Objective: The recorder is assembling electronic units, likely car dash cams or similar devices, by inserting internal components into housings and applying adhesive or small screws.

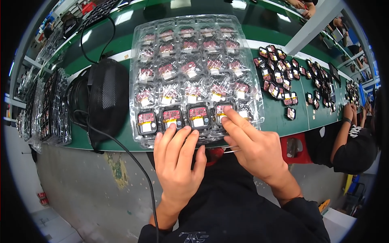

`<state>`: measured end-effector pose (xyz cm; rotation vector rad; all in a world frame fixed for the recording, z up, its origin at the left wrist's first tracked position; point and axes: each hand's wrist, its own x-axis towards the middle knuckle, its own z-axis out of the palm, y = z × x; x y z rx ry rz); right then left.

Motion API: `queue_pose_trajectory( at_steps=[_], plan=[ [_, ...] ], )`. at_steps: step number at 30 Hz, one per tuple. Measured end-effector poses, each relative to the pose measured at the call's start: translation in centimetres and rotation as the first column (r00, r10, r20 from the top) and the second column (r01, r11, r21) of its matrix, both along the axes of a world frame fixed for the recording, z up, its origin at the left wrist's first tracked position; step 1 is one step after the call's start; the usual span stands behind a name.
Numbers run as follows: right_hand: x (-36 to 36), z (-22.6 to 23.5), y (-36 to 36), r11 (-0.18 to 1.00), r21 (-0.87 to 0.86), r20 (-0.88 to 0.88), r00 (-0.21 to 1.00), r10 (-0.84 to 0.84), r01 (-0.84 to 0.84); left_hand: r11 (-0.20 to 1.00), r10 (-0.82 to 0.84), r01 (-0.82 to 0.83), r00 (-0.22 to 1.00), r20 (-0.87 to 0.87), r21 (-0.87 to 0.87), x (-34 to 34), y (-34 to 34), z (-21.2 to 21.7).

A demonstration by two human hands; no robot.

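Note:
A clear plastic blister tray [132, 87] lies in front of me, with rows of small black-cased electronic modules with red circuit boards in its pockets. Clear plastic lies over the farther rows, while the nearest row is mostly uncovered. My left hand [178, 166] is open, its stretched fingertips at the tray's near edge beside the second module [172, 115] from the left. With index and middle fingertips, my right hand [257, 150] touches the fourth module [221, 110] in that row. Its other fingers are curled, and a thin pale rod [232, 151] juts out beneath them.
Many loose modules [279, 77] lie on the green bench [300, 125] to the right. On the left are a black mesh bag [107, 97], stacked filled trays [54, 107] and a black cable [135, 160] hanging over the edge. Another person [352, 137] sits at the right.

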<state>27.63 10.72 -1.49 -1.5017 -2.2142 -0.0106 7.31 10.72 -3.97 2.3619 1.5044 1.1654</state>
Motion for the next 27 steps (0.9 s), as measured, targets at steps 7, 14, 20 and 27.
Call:
queue_pose_trajectory(
  at_steps=[7, 14, 20, 27],
  plan=[
    [0.0, 1.6, -0.6, 0.989, -0.146, 0.040, 0.999, 0.011, -0.005, 1.000, 0.010, -0.011, 1.000, -0.021, -0.020, -0.1, -0.3, -0.1],
    [0.8, -0.7, -0.6, 0.996, 0.085, 0.101, 0.994, -0.042, 0.034, 1.000, 0.011, -0.012, 1.000, -0.028, -0.023, 0.0, -0.1, 0.0],
    [0.1, -0.6, -0.8, 0.998, 0.038, 0.133, 0.990, -0.052, 0.047, 0.999, 0.025, -0.026, 0.999, -0.043, -0.031, -0.2, -0.1, -0.1],
    [-0.1, 0.0, -0.7, 0.998, 0.023, 0.156, 0.986, -0.056, 0.053, 0.999, 0.012, -0.013, 0.999, -0.034, -0.030, 0.0, 0.0, 0.1]
  ],
)
